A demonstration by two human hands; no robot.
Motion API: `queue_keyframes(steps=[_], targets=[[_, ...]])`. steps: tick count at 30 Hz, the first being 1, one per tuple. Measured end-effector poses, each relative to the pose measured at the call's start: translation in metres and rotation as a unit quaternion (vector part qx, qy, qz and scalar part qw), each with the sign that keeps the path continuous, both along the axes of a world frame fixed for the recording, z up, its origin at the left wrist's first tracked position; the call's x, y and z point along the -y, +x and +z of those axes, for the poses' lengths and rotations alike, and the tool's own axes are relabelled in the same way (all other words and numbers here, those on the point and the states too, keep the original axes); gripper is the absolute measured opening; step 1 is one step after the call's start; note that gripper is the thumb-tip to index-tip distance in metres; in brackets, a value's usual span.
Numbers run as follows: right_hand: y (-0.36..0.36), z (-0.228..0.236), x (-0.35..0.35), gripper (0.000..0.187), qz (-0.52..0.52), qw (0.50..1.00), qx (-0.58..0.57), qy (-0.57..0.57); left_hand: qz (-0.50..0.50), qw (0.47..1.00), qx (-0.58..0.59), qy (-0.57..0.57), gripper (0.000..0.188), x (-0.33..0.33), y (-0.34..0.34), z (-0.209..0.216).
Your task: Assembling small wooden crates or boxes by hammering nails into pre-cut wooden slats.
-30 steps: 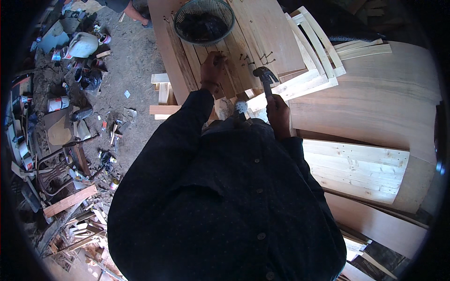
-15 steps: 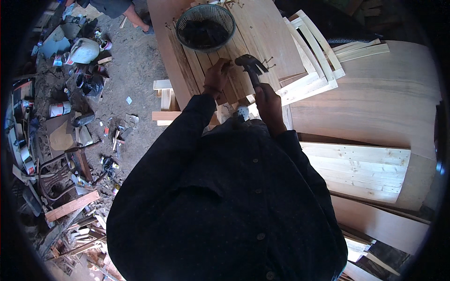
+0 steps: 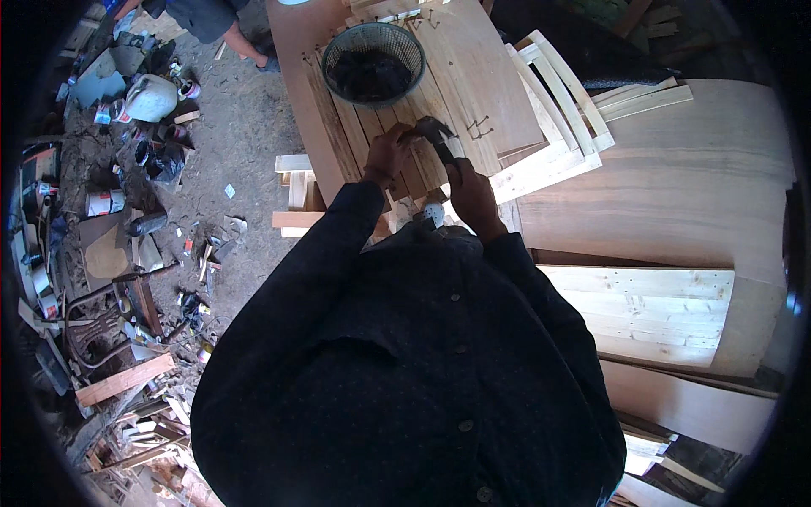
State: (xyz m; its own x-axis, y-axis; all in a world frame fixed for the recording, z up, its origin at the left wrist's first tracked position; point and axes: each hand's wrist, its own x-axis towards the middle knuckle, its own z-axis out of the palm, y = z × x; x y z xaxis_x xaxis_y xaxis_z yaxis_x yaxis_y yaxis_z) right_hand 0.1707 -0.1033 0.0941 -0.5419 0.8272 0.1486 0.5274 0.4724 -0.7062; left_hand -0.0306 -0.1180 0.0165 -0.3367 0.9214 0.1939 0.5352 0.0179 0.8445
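Observation:
My right hand [image 3: 475, 199] is wrapped round the handle of a claw hammer [image 3: 433, 130]. The hammer's head is up against the fingertips of my left hand [image 3: 386, 157], above light wooden slats [image 3: 412, 171]. The fingers of my left hand are pinched together; whatever they hold is too small and dark to make out. Just beyond both hands, a round mesh plastic basket [image 3: 416, 52] stands on the slats with a dark heap inside. Several nails [image 3: 479, 128] stick up from or lie on the wood to the right of the hammer.
Curved wooden frames [image 3: 583, 101] and a large plywood sheet [image 3: 650, 169] lie to the right, with a slatted panel [image 3: 650, 304] nearer. Cans, a white jug [image 3: 152, 98] and wood scraps litter the ground at left. Another person's leg [image 3: 240, 40] shows at the far left.
The hammer has swung down and left, so its head now meets my left fingertips. My left hand stays at nearly the same spot on the slats. The whole view has shifted slightly.

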Motion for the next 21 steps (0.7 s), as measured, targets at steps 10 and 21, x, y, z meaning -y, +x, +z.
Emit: queue_keyframes(steps=[10, 21], targets=[[0.012, 0.013, 0.007, 0.023, -0.123, 0.981, -0.047, -0.145, 0.160, 0.986, 0.047, 0.025, 0.021, 0.047, -0.010, -0.011], [0.026, 0.007, 0.014, 0.028, -0.146, 0.949, -0.112, -0.255, 0.080, 0.977, 0.193, -0.042, 0.022, 0.037, 0.010, -0.002]])
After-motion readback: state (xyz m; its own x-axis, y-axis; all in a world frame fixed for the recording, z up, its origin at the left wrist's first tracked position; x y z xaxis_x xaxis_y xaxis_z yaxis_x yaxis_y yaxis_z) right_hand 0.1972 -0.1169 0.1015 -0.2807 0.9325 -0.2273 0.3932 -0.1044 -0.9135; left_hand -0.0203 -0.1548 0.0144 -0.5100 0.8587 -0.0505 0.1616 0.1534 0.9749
